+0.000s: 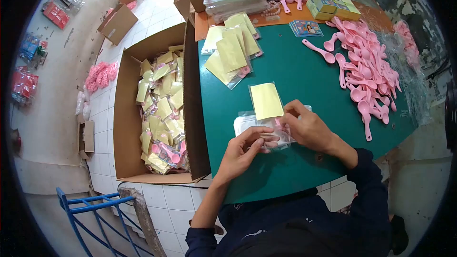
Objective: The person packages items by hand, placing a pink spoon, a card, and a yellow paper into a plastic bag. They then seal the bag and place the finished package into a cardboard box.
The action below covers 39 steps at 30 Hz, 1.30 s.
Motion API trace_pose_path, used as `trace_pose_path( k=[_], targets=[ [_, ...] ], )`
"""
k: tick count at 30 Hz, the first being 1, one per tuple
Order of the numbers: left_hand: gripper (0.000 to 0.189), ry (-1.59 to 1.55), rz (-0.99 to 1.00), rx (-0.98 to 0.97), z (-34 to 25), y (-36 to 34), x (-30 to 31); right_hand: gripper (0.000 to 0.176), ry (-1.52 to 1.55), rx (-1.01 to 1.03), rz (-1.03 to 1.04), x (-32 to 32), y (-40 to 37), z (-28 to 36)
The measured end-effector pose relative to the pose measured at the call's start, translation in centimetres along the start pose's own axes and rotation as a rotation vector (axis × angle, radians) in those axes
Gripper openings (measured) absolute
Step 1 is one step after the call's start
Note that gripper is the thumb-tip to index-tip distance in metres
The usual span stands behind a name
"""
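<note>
A clear plastic bag with a pale yellow card [266, 101] in its upper part lies before me on the green table. My left hand [243, 153] is at the bag's lower left, its fingers curled and closed on the plastic. At the right side of the bag, my right hand [307, 126] pinches with thumb and forefinger. A bit of pink, apparently a spoon mostly hidden by the fingers, shows at those fingertips. Under the bag is a stack of clear empty bags [242, 123], partly covered by my hands.
Pink spoons [364, 66] heap at the right. Filled card bags [232, 52] lie at the back left, near small printed cards [306, 28] and yellow boxes [328, 4]. Left of the table [285, 62] stands a carton [195, 109] of filled bags. A blue metal frame [97, 204] stands lower left.
</note>
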State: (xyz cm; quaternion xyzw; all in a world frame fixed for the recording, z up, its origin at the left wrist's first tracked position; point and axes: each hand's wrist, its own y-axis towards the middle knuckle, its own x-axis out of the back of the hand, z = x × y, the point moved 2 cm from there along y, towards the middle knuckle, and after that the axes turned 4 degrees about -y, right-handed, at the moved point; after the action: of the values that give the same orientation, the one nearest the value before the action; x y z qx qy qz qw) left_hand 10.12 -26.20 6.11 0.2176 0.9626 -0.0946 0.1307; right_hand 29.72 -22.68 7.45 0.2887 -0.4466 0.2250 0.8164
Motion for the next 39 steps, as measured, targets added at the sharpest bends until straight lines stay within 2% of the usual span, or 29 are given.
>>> trace_pose_path(
  k=[4, 7, 10, 12, 15, 18, 24, 27, 31, 34, 39],
  targets=[
    [0.029, 0.103, -0.111, 0.014, -0.3, 0.0, 0.1, 0.021, 0.203, -0.017, -0.101, 0.6, -0.1, -0.6],
    [0.023, 0.421, -0.199, -0.035, -0.5, 0.2, -0.5, 0.022, 0.334, -0.04, -0.111, 1.0, -0.2, -0.5],
    [0.015, 0.59, -0.236, -0.169, 0.5, 0.8, -0.3, 0.022, 0.367, -0.052, -0.12, 0.7, -0.3, -0.6],
    [0.013, 0.562, -0.281, -0.152, 0.1, 0.9, -0.5, 0.022, 0.3, -0.053, -0.139, 0.2, -0.6, -1.2],
    [0.012, 0.559, -0.333, -0.16, 0.3, 1.0, -0.4, 0.015, 0.383, -0.15, -0.12, 0.6, -0.5, -1.3],
    [0.011, 0.548, -0.366, -0.154, 0.4, 1.0, -0.1, 0.011, 0.592, -0.265, -0.028, 0.9, -0.3, -1.1],
    [0.011, 0.519, -0.349, -0.184, 0.8, 1.2, -0.2, 0.015, 1.178, -0.578, 0.035, -1.6, -0.8, -1.9],
    [0.013, 0.55, -0.36, -0.143, 0.5, 1.4, -0.3, 0.015, 0.96, -0.545, -0.018, -1.3, -0.5, -1.4],
    [0.016, 0.475, -0.378, 0.013, 0.9, 1.5, 0.0, 0.015, 0.929, -0.586, -0.06, -1.5, -0.6, -1.4],
    [0.019, 0.364, -0.436, -0.058, 0.8, 1.7, -0.3, 0.015, 0.899, -0.613, -0.087, -1.4, -0.4, -1.3],
    [0.019, 0.423, -0.427, -0.088, 1.1, 1.8, -0.2, 0.012, 0.868, -0.57, -0.113, -1.5, -0.3, -1.1]
  ],
)
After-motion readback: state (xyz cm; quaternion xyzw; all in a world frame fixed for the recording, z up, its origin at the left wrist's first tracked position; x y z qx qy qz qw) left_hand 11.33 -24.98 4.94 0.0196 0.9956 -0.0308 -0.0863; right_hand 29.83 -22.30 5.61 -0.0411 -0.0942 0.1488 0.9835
